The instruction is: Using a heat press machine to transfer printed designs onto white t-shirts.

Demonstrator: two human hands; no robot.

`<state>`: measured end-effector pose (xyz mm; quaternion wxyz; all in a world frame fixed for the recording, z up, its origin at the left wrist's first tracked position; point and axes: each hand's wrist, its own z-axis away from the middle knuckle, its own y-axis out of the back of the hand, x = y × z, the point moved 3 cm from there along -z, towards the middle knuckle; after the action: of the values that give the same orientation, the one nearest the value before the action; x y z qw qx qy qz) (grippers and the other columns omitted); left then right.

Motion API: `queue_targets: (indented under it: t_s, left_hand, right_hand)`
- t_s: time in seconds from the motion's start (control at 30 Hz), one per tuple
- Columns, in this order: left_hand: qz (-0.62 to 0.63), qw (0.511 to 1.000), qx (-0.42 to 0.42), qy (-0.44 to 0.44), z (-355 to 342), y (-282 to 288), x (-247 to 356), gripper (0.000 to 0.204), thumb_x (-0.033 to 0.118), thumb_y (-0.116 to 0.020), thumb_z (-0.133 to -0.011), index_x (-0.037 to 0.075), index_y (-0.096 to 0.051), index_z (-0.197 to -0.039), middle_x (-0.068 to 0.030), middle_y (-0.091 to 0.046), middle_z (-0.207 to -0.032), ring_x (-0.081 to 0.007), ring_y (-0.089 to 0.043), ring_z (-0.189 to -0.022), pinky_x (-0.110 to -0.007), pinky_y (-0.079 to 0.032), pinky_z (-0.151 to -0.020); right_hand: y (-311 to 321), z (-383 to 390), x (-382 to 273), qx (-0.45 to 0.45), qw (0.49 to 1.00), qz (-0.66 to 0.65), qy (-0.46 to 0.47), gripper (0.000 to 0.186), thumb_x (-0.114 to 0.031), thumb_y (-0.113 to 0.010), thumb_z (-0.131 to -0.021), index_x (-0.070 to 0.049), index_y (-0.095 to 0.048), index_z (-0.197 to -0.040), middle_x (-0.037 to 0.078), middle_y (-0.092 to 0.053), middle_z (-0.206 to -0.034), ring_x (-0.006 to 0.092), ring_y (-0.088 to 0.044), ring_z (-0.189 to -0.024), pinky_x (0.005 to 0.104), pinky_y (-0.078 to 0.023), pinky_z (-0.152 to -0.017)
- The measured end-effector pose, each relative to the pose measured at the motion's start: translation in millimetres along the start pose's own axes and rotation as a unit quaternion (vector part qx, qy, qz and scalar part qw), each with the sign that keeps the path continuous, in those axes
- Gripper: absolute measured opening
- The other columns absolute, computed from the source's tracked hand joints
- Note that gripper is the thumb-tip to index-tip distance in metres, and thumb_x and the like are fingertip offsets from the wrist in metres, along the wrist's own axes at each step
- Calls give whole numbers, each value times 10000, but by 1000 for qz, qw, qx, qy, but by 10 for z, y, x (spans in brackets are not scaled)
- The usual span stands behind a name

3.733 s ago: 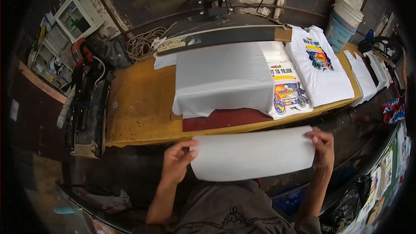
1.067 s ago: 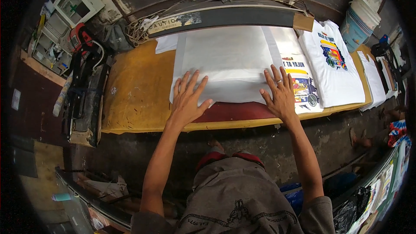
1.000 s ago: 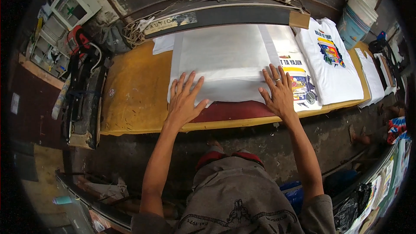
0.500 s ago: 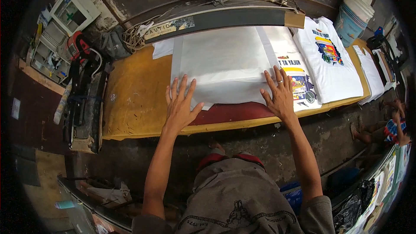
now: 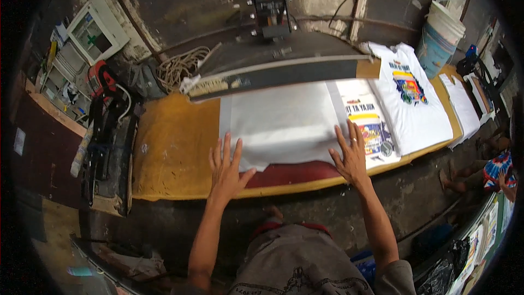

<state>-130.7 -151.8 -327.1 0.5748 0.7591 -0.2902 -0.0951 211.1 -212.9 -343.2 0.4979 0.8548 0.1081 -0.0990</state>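
Observation:
My left hand (image 5: 226, 169) lies with fingers spread at the near-left edge of a translucent white sheet (image 5: 278, 112). My right hand (image 5: 352, 161), wearing a ring, is open on the sheet's near-right part, thumb out. The sheet has greyish side bands and covers part of a dark red pad (image 5: 292, 171) on a long yellow padded bench (image 5: 169, 142). A heat press's dark upper plate (image 5: 284, 54) hangs over the sheet's far edge. Right of the sheet lie colourful mirror-printed papers (image 5: 376, 145) and a folded white printed T-shirt (image 5: 415, 117).
A black machine (image 5: 109, 147) stands at the bench's left end, with a rope coil (image 5: 177, 63) behind. The press's controller column (image 5: 265, 5), white buckets (image 5: 439, 38) and more white fabric (image 5: 461, 109) are behind and right. Another person (image 5: 496, 175) is low at the far right.
The sheet I held earlier now lies on the bench, my hands flat on it. In the last half second the view has tilted up; my hands keep their spread position.

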Motion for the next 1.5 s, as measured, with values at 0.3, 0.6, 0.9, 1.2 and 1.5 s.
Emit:
queue_targets:
  t_s: [0.3,0.6,0.9,1.2,1.5]
  left_hand:
    - [83,986,65,130,742,207,-368,507,175,-645,-842,21,-512,-1306,-215,-303,-1463,-409,-292,-1319,-549,-259,-1049]
    - [48,974,85,203,1168,550,-319,314,45,-596,-794,13,-611,-1106,-199,-416,-1368,-408,-348,-1268,-533,-303,-1035]
    - [116,950,112,266,1549,365,-155,258,17,-637,-796,23,-662,-1053,-181,-449,-1330,-365,-369,-1260,-522,-318,-1005]
    - [242,916,319,-21,-526,834,206,231,15,-595,-802,29,-705,-1005,-145,-600,-1178,-337,-543,-1122,-434,-423,-942]
    - [341,925,159,-55,-1845,872,743,235,165,-514,-912,2,-611,-1053,-179,-621,-1102,-363,-580,-1080,-458,-445,-946]
  right_hand:
    - [1667,-1773,-297,340,932,54,114,370,-120,-596,-830,-21,-624,-1184,190,-559,-1111,331,-479,-1023,442,-377,-907]
    - [2127,-5068,-1706,397,836,212,315,279,-298,-594,-845,-34,-679,-875,135,-639,-928,317,-547,-935,412,-446,-811]
    - [2039,-5057,-1789,177,968,164,66,417,-372,-489,-873,-4,-682,-839,240,-662,-832,357,-661,-820,478,-523,-701]
    - [963,-2231,-1655,-159,950,170,206,384,-429,-779,-657,-63,-675,-709,140,-592,-587,328,-628,-615,411,-492,-621]
    - [530,-1980,-1392,-58,974,95,200,146,-217,-632,-744,-85,-592,-794,93,-580,-637,302,-590,-619,437,-394,-566]
